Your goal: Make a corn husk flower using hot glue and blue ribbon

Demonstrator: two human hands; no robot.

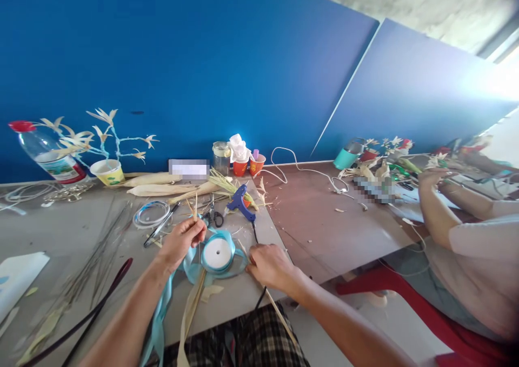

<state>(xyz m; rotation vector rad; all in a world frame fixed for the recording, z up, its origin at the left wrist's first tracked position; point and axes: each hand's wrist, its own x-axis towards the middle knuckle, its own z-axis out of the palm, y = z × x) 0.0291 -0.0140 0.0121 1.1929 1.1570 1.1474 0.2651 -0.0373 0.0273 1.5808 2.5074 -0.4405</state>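
My left hand is closed in a pinch on a small piece of dried corn husk, whose narrow pointed ends stand up above the fingertips. To its right my right hand is low over the table, fingers curled around a thin pale stick that slants down past the table edge. Between the hands lies a roll of light blue ribbon, its loose tail trailing down by my left forearm. A blue glue gun rests beyond my right hand, with its black cord running beneath that hand. Black-handled scissors lie behind the roll.
Husk flowers on blue stems stand in a yellow paper cup, beside a red-capped bottle. Corn husks, a coil of tubing, a pen and thin wires lie leftward. A co-worker's arm is at right.
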